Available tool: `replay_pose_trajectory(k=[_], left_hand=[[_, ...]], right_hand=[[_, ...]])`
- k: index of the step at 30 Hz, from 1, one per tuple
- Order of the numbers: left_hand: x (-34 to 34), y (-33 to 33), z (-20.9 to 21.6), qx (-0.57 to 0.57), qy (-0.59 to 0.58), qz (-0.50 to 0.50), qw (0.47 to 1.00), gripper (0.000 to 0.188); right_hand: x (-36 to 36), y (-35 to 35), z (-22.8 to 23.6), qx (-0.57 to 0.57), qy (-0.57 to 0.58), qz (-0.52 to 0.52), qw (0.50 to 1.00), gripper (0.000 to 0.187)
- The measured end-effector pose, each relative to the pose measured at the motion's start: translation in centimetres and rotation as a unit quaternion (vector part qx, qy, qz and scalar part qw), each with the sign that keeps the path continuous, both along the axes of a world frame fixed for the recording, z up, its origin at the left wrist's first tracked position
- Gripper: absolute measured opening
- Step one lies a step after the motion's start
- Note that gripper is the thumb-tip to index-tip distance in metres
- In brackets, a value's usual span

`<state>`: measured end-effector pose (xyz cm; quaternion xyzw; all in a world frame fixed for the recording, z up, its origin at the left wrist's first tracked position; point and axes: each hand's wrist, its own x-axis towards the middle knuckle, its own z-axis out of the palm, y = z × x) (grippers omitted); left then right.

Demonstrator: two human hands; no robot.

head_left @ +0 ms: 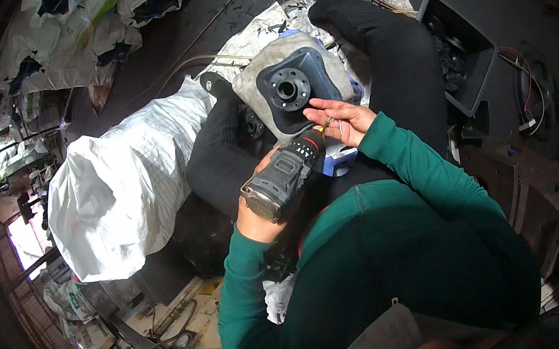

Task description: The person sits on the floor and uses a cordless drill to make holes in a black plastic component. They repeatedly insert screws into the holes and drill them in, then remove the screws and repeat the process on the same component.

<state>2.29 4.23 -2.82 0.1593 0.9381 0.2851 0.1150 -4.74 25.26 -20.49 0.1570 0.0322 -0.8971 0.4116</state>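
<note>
A black and grey cordless drill (283,177) is gripped in my left hand (255,221), its red-ringed chuck pointing up and away from me. The chuck's front end is close to my right hand (344,121). That hand is turned palm up with its fingers partly curled; small shiny metal bits show among them, too small to name. Its fingertips are beside the rim of a round black flange (289,90) with a central hole and several small holes. The flange sits on a dark grey moulded part (323,73), on a worn, pale, cushion-like block (250,83) between my legs.
A large white woven sack (119,188) stands at my left. To the right is a black crate (470,43) holding dark parts. Full white bags (75,46) are at the far left. A hose (208,58) runs across the floor; dark brown boxes (520,178) stand near right.
</note>
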Motion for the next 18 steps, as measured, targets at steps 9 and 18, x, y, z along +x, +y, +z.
replay_pose_trajectory(k=[9,18], left_hand=[[-0.2,0.8,1.7,0.017,-0.073,0.008,0.997,0.058],[-3.9,0.2,1.2,-0.040,0.026,-0.026,0.999,0.041]], right_hand=[[-0.2,-0.4,0.7,0.089,-0.018,0.010,0.996,0.037],[-1.7,-0.9,-1.2,0.104,-0.038,-0.072,0.991,0.033]])
